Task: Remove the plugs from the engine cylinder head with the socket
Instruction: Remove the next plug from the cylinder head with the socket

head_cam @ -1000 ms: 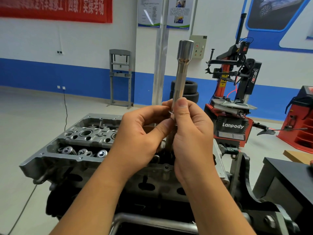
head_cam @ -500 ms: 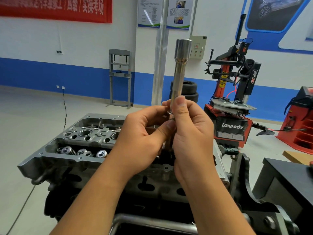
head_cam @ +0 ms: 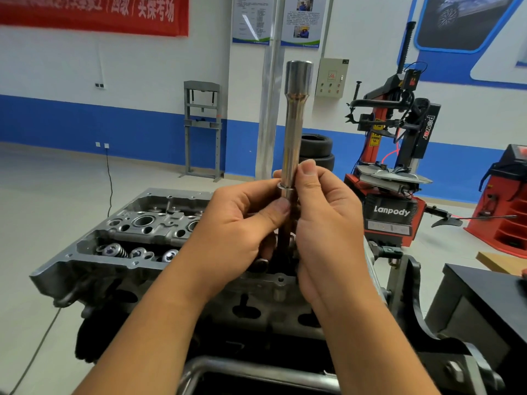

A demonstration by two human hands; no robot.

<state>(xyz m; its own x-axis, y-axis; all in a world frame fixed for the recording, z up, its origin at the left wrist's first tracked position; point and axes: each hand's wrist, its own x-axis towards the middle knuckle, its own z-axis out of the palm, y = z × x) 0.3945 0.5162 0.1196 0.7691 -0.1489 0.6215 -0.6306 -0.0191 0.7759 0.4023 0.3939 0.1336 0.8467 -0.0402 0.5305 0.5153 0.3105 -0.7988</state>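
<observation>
Above the engine cylinder head (head_cam: 119, 238), which sits at the lower left with its valve springs (head_cam: 114, 250) showing, the left hand (head_cam: 236, 223) curls round the lower part of the long socket (head_cam: 295, 124), thumb pressed against the shaft. That socket stands upright between both hands, wide end on top. Just beside it the right hand (head_cam: 328, 220) pinches the shaft with thumb and fingers. Farther right stands a red tyre changer (head_cam: 390, 178), then a black desk (head_cam: 490, 297).

Open air surrounds the upright socket (head_cam: 293, 132); the cylinder head (head_cam: 137, 238) blocks passage beneath the hands.
</observation>
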